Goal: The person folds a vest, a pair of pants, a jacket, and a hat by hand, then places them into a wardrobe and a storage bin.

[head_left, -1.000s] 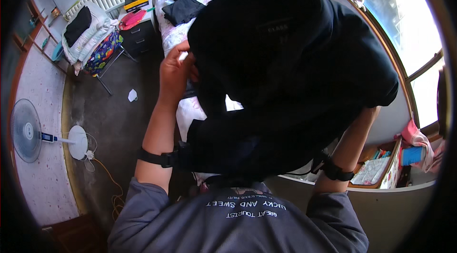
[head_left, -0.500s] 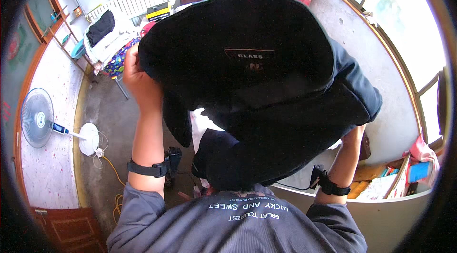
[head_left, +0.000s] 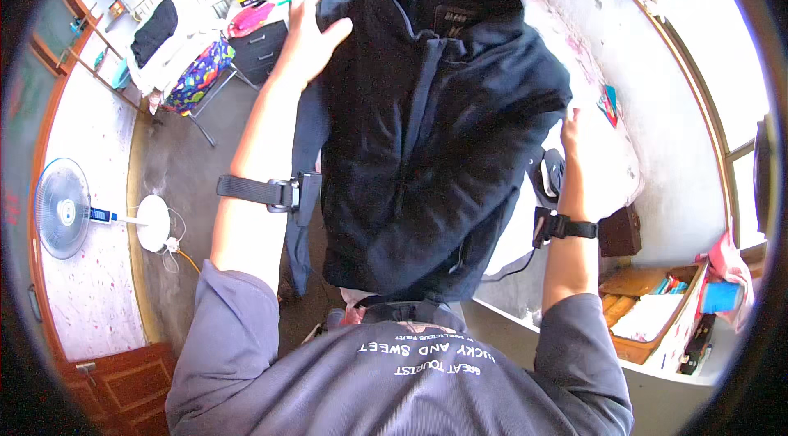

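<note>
A black zip-front jacket (head_left: 369, 149) is spread front side up, its collar away from me and its hem close to my body. A dark label shows inside the collar. My left hand (head_left: 308, 46) is at the jacket's far left shoulder, thumb spread away from the fingers, so it is open. At the right edge, my right hand (head_left: 572, 132) touches the jacket by the sleeve; its fingers are mostly hidden and washed out by light. One sleeve (head_left: 304, 231) hangs down on the left. Black straps circle both my forearms.
Beneath the jacket is a bed with a pale cover (head_left: 611, 165). A white standing fan (head_left: 66, 208) is at the left. Back left stands a folding chair (head_left: 193, 79) piled with clothes, beside a dark drawer unit (head_left: 256, 54). An open wooden drawer (head_left: 648, 321) holds papers at the right.
The jacket, held up before me half a second ago, has come down and lies spread out. My left hand has moved farther away and opened; my right hand has shifted away along the jacket.
</note>
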Demonstrator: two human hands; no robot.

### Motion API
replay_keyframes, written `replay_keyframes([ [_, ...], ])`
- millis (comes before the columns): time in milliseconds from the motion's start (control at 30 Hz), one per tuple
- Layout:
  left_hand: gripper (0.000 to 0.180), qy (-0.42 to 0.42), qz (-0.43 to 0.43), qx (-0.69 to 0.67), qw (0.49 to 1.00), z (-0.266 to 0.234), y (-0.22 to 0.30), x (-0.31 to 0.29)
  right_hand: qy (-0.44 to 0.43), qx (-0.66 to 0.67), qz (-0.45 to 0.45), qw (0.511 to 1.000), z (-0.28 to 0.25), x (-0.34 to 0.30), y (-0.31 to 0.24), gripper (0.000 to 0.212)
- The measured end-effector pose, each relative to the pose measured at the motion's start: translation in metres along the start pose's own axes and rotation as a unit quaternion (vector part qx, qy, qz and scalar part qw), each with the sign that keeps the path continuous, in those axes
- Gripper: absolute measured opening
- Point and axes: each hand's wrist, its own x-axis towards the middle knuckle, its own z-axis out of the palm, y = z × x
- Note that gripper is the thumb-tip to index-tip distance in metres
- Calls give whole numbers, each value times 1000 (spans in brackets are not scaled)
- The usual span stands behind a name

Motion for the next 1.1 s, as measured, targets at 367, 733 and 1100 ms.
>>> replay_keyframes([
  [367, 49, -344, -439, -35, 829, 73, -129, -317, -627, 29, 453, 633, 46, -272, 20, 42],
  [733, 50, -170, -604, 207, 750, 50, -187, -473, -576, 32, 460, 675, 71, -397, 42, 77],
  [1100, 46, -211, -618, 47, 756, 72, -188, -447, -557, -92, 357, 745, 85, -394, 30, 59],
])
